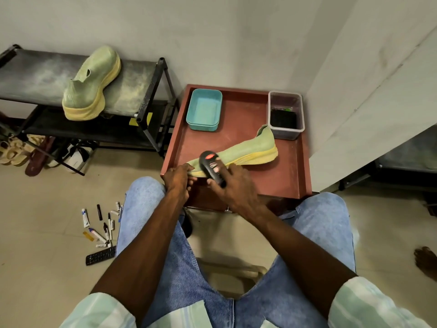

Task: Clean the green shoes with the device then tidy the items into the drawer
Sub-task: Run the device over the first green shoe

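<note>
One green shoe with a yellow sole point(250, 150) lies on its side on the red-brown cabinet top point(238, 110). My left hand point(178, 178) pinches its toe at the cabinet's front left edge. My right hand point(236, 185) grips a black cleaning device with a red button point(211, 165), whose head presses on the shoe near the toe. The second green shoe point(93, 84) stands on the top shelf of the black rack point(151, 91) at the left. The drawer front below the cabinet top is mostly hidden by my hands.
A teal tub point(204, 110) and a clear container with dark contents point(285, 114) sit at the back of the cabinet top. Pens, tubes and a remote point(101, 229) lie on the floor at the left. Sandals and shoes point(35, 152) lie under the rack. A wall panel point(369, 91) stands on the right.
</note>
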Demonstrator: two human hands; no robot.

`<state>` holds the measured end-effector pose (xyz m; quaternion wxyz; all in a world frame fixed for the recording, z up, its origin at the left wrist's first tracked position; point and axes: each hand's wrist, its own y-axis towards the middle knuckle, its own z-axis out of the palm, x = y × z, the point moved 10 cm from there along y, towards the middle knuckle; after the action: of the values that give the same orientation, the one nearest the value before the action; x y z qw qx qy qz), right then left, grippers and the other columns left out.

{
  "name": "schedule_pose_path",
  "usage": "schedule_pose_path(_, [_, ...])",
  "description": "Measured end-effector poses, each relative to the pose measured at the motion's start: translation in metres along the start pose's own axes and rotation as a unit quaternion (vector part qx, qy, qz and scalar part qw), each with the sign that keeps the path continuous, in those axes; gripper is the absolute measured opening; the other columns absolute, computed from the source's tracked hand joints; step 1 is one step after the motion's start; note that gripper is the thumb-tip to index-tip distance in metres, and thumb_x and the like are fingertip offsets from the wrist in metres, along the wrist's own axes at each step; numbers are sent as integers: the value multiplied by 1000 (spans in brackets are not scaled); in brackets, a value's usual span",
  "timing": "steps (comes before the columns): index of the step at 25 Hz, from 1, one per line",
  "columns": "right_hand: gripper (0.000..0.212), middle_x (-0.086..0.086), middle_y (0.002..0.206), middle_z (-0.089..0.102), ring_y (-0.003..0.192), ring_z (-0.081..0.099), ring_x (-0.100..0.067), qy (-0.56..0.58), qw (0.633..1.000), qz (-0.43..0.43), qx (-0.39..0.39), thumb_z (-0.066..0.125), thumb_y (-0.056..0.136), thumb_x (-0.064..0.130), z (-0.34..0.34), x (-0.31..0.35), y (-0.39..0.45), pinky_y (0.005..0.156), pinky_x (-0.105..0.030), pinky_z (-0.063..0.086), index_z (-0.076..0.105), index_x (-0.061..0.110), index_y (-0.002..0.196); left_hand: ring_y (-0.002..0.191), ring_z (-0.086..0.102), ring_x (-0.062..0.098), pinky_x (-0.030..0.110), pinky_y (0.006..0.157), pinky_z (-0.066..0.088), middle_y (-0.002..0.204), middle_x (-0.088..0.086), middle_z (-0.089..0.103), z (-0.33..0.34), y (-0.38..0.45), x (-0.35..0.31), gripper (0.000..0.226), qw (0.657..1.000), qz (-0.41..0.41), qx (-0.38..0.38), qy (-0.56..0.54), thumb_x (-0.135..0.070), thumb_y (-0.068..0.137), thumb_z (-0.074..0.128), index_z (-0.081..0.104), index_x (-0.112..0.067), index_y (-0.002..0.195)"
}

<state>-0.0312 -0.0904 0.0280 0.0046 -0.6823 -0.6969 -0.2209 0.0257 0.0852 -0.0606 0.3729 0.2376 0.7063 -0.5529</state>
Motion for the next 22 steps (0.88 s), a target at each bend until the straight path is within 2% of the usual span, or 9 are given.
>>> schedule_pose_path(2, [61,-15,85,59,75,56,-32,-34,998,-58,-1,54,85,51,0,8,-3,66,-37,47,58,13,132,30,38,12,17,35,28,40,4,53,-2,1,-1,9,1000,0,-10,-8,-11,79,62,65,-2,79])
schedule_pose_path(4, [60,-17,90,59,80,56,-33,-50,998,49,-2,53,88,51,-18,-48,6,71,-39,47,53,15,136,29,38,11,16,34,27,45,8,57,-2,2,-1,11,1000,-3,-7,-2,-10,78,63,65,-1,83])
schedule_pose_path(7, [63,-17,104,58,94,54,-32,-62,969,239,-3,44,91,55,-42,-114,2,83,-42,47,42,20,144,27,38,11,14,33,27,53,13,59,0,4,-1,20,1000,-3,-4,7,-10,77,63,64,3,92])
schedule_pose_path(8, [62,-17,104,58,95,54,-32,-39,972,233,3,45,91,54,-39,-101,5,84,-41,46,43,19,143,27,38,11,14,33,27,52,12,59,1,4,-2,21,1000,-2,-1,9,-9,77,63,64,4,93])
schedule_pose_path(12, [60,-16,88,61,84,58,-35,36,997,27,62,58,82,50,-1,8,6,73,-39,45,58,16,132,29,40,12,15,35,29,47,9,56,-3,5,1,23,1000,6,-17,16,-10,76,64,66,6,92])
schedule_pose_path(14, [60,-17,89,62,84,59,-35,-12,997,58,55,55,83,51,-14,-23,13,75,-39,45,58,16,131,29,40,12,16,34,29,51,11,58,-3,6,1,24,1000,8,-11,20,-10,76,64,66,7,92])
schedule_pose_path(17, [60,-19,101,62,93,58,-34,-87,969,230,17,50,86,52,-49,-109,13,81,-40,45,52,16,135,28,40,11,15,32,28,56,14,60,4,7,3,27,1000,8,7,27,-9,78,62,65,9,98])
schedule_pose_path(18, [60,-19,104,62,95,57,-34,-99,965,242,14,51,87,52,-51,-111,11,83,-41,45,53,15,134,28,40,11,15,32,28,58,15,60,6,6,4,28,1000,7,9,28,-9,78,62,64,9,100])
schedule_pose_path(22, [55,-17,98,63,96,58,-34,59,980,124,142,59,85,50,0,-23,15,81,-40,43,60,19,130,29,41,10,16,32,29,57,12,59,5,6,9,31,999,5,0,35,-9,75,64,63,8,101])
